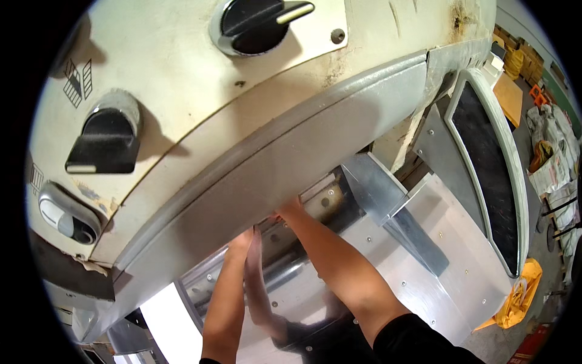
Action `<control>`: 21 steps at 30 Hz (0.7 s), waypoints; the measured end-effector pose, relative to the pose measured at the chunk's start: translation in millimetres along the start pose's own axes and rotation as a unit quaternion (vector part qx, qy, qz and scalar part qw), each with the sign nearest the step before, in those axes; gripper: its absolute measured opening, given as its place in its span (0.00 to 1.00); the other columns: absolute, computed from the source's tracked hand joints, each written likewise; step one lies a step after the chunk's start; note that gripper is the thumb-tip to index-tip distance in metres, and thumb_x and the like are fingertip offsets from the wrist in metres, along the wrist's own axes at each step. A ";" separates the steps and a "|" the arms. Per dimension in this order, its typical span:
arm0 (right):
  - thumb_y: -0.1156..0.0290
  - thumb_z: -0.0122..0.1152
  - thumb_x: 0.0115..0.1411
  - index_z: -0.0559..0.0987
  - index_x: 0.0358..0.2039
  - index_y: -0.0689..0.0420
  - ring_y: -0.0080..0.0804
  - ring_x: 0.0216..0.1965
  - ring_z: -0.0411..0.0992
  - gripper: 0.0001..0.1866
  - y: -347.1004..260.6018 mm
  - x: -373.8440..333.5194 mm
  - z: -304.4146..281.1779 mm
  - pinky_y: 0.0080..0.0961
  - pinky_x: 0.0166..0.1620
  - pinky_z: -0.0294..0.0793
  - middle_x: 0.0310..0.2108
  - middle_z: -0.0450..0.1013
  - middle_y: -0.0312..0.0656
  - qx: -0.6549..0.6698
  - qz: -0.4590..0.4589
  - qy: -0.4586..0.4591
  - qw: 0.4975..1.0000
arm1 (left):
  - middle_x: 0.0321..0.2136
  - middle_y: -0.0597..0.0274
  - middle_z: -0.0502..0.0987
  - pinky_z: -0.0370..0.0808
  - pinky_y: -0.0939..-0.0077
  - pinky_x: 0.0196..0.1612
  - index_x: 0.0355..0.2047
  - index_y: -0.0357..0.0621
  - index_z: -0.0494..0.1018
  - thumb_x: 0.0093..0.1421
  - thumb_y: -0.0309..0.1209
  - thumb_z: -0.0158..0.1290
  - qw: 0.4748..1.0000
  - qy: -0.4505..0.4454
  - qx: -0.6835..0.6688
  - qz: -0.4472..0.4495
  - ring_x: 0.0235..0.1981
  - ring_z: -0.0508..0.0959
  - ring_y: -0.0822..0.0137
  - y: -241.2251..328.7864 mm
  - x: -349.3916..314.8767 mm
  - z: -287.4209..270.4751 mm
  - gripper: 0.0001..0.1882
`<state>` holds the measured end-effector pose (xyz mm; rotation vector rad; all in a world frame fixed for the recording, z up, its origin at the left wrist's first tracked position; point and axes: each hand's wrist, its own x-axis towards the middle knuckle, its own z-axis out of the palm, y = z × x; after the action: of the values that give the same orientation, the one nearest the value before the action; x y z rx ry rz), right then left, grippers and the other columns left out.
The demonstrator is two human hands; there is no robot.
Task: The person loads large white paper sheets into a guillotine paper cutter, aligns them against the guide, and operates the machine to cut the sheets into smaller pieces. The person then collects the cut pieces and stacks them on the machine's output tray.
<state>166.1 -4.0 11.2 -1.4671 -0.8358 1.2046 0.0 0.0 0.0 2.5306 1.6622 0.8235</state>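
Observation:
Both my arms reach up and forward beneath the grey metal edge (pixel 267 164) of a large machine. My left hand (pixel 242 238) is at that edge, and its fingers are hidden behind it. Just to the right, my right hand (pixel 290 209) also goes in under the edge, with most of its fingers out of sight. What either hand touches inside cannot be seen. Below my hands lies a shiny metal plate (pixel 388 258) dotted with screws, which mirrors my arms. A dark, stained metal strip (pixel 327 203) runs along its far side.
The cream panel (pixel 200 79) above carries a black rotary knob (pixel 251 24), a second black knob (pixel 106 142) and an oval push button (pixel 70 212). A bent metal guide (pixel 373 188) rises right of my hands. Farther right are a white-rimmed dark panel (pixel 488 170), an orange-yellow bag (pixel 521 294) and pale sacks (pixel 555 142).

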 end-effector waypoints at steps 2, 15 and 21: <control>0.56 0.45 0.65 0.70 0.48 0.60 0.35 0.15 0.74 0.21 -1.1 12.9 -3.3 0.29 0.17 0.76 0.23 0.75 0.51 -0.035 0.013 -0.059 0.998 | 0.46 0.47 0.75 0.69 0.54 0.48 0.43 0.42 0.75 0.61 0.50 0.50 0.996 -0.071 -0.033 -0.044 0.47 0.73 0.46 6.0 13.4 -8.7 0.23; 0.62 0.53 0.59 0.74 0.37 0.63 0.51 0.37 0.75 0.16 52.2 6.2 -19.4 0.41 0.43 0.76 0.38 0.75 0.53 -0.359 -0.192 0.113 0.906 | 0.39 0.51 0.78 0.70 0.56 0.43 0.39 0.45 0.78 0.60 0.45 0.53 0.998 0.052 -0.027 0.014 0.41 0.76 0.47 -7.7 -8.6 9.8 0.17; 0.58 0.55 0.58 0.75 0.39 0.61 0.51 0.46 0.72 0.18 38.0 -1.2 -28.1 0.43 0.47 0.73 0.45 0.72 0.53 -0.361 -0.214 0.156 0.894 | 0.41 0.53 0.79 0.70 0.56 0.45 0.41 0.43 0.78 0.59 0.44 0.54 0.995 0.075 -0.064 -0.026 0.42 0.75 0.46 -10.4 -11.3 17.7 0.18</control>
<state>189.6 -21.9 -25.7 -1.8553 -1.3734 0.2993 -4.7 -0.2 -23.0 2.3826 1.6482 1.1030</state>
